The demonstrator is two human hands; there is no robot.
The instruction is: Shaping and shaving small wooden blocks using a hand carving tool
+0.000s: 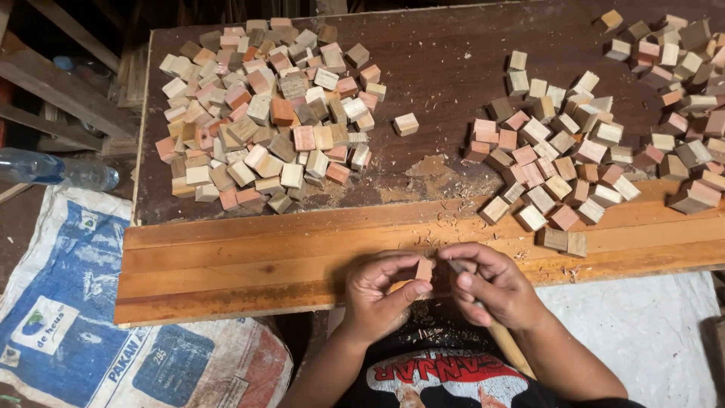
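A person's left hand [381, 291] pinches a small wooden block [424, 269], pale tan and squarish, just above the near edge of an orange-brown plank [226, 261]. The right hand [491, 285] closes on a thin tool [459, 267] (mostly hidden by fingers) touching the block, while heaps of similar blocks [264, 113] lie on the dark table [445, 75] beyond

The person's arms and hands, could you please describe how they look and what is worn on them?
Both forearms are bare, with no sleeves reaching them, and neither the left hand nor the right hand wears a glove. No watch, ring or bracelet shows. The nails look short. Below them, a black shirt with a red and white print is visible.
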